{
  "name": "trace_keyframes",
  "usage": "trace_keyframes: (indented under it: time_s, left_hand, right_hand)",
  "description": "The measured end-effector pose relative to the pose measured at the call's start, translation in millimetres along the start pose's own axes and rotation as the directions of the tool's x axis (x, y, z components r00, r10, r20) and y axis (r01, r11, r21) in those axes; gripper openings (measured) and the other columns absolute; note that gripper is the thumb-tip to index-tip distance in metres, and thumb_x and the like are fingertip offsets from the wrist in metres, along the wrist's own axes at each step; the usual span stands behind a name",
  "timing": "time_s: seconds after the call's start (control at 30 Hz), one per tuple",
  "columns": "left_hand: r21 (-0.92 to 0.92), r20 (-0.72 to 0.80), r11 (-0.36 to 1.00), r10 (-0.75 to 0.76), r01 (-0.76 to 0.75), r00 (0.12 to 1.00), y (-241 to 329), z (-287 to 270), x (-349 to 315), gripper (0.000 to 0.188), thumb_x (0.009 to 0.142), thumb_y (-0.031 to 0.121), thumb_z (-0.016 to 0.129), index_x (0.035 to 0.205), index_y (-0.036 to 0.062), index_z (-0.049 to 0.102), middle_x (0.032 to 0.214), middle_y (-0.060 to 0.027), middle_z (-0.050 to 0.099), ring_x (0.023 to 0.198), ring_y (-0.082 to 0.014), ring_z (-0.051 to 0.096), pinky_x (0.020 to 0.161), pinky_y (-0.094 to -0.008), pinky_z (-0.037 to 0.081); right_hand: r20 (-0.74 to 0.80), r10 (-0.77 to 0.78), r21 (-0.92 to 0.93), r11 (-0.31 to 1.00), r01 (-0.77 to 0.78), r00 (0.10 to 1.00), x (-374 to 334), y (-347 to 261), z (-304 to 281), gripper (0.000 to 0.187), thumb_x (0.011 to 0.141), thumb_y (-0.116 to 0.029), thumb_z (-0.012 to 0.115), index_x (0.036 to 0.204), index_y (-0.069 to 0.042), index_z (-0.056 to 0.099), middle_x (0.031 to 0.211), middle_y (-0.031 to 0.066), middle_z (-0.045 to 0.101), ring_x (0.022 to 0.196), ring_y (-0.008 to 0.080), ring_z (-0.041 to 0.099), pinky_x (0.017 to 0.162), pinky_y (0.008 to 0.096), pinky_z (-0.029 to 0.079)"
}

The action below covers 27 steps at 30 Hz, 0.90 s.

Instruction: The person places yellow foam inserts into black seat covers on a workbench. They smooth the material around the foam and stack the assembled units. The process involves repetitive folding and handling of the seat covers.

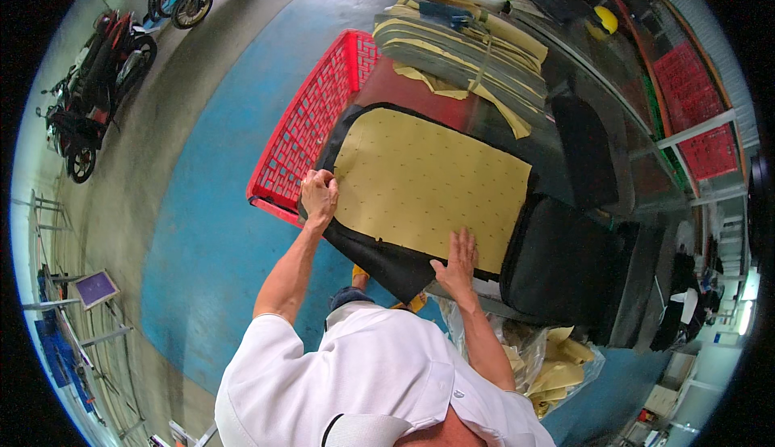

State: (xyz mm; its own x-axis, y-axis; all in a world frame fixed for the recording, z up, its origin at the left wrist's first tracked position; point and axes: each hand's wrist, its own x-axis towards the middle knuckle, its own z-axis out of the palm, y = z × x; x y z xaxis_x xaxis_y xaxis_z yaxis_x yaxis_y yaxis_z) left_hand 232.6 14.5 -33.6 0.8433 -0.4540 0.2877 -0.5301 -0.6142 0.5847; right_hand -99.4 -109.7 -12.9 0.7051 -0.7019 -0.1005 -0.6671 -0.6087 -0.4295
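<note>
A blue floor [202,286] is spread beneath a worktop [533,147], which is largely covered by layered materials. A slatted red crate [303,136] is placed just beside the worktop's left edge. Along the far edge, a strapped stack of grey and yellow sheets [460,48] is piled. Across the left part, near the left edge, a yellow sheet [428,181] with rounded left corners and rows of small dark marks is laid flat; it is bordered by a black piece [331,148], and a black flap is hung past the near edge. Toward the right edge, a dark padded panel [557,261] is set beside the sheet. Below the near edge, yellow scraps [565,358] are gathered in clear plastic. The black piece's left margin is grasped by the curled fingers of the left hand [320,193]. The right hand [458,265] is opened, its fingers rested on the yellow sheet's near margin, with nothing gripped.
</note>
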Motion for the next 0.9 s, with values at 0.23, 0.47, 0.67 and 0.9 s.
trace_keyframes:
  time_s: [0.23,0.47,0.67,0.9]
  left_hand:
    - [-0.605,0.259,0.765,-0.073,0.22,0.963,66,-23,14,0.015,0.092,0.016,0.052,0.091,0.0013,0.05,0.076,-0.0007,0.049,0.073,-0.009,0.047,0.066,-0.0253,0.041]
    - [-0.805,0.298,0.593,0.372,0.021,0.879,229,-79,-37,0.013,0.096,0.015,0.047,0.098,0.0026,0.049,0.086,-0.0011,0.046,0.079,-0.0105,0.045,0.072,-0.0249,0.041]
    - [-0.895,0.163,0.411,0.664,-0.175,0.729,283,-76,-95,0.06,0.082,0.022,0.071,0.128,0.0045,0.037,0.133,-0.0216,0.044,0.128,-0.032,0.041,0.101,-0.0382,0.037]
    - [-0.613,0.447,0.707,0.679,-0.353,0.583,271,-22,-131,0.116,0.062,0.027,0.084,0.148,0.0066,0.009,0.153,-0.021,0.006,0.142,-0.0375,0.006,0.114,-0.0457,0.015]
  right_hand:
    - [0.131,-0.011,0.219,0.976,-0.018,0.991,19,18,-14,0.096,0.068,-0.033,0.078,0.142,-0.003,0.026,0.152,0.0205,0.015,0.14,0.0401,0.013,0.113,0.0489,0.015]
    - [-0.193,-0.106,0.665,0.717,0.21,0.975,24,-51,-97,0.092,0.068,-0.026,0.08,0.139,0.0,0.029,0.14,0.0179,0.037,0.13,0.0312,0.035,0.11,0.0418,0.028]
    - [-0.197,0.416,0.928,0.37,0.033,0.888,-5,-8,-113,0.041,0.092,-0.019,0.057,0.127,-0.001,0.048,0.123,0.0121,0.054,0.109,0.0221,0.055,0.09,0.0371,0.048]
    - [-0.043,0.429,0.935,-0.302,0.188,0.902,-66,2,-198,0.043,0.094,-0.009,0.05,0.135,-0.001,0.041,0.134,0.015,0.048,0.121,0.0278,0.05,0.103,0.0451,0.041]
